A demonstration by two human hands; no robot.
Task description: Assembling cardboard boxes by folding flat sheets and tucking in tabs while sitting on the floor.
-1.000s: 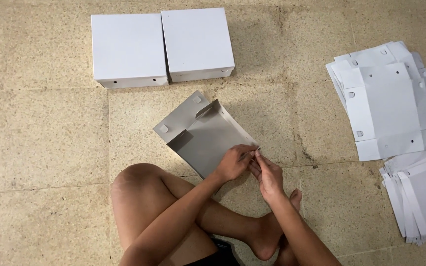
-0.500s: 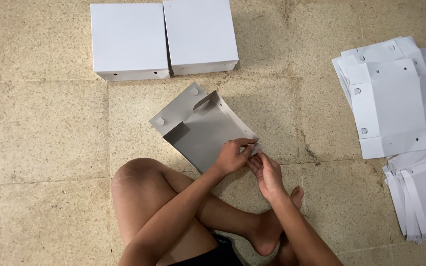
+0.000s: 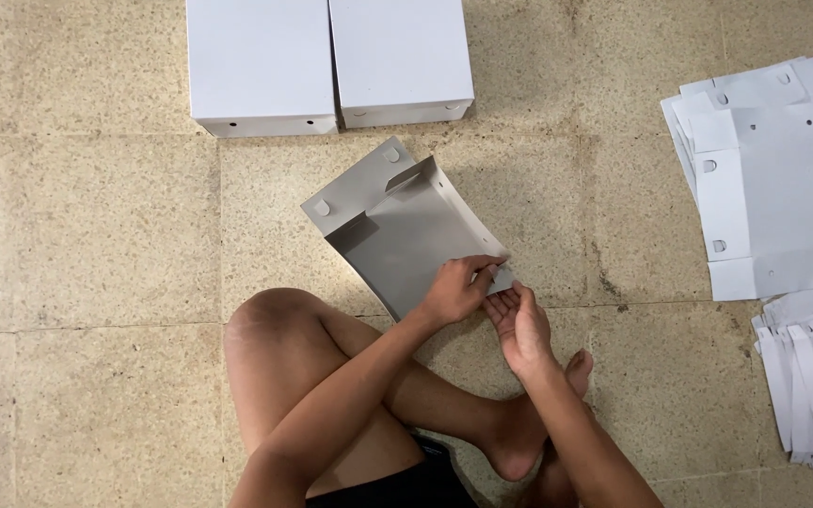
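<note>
Left hand [image 3: 458,290]: fingers pinched the grey cardboard box blank [image 3: 406,235], steadying its near edge.
Right hand [image 3: 519,325]: fingers wide, palm up beneath that edge.
Floor [image 3: 96,235]: carried the blank.

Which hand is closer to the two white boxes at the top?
Left. The left hand rests on the grey cardboard sheet, directly below the white boxes; the right hand sits lower and further right, at the sheet's near corner.
</note>
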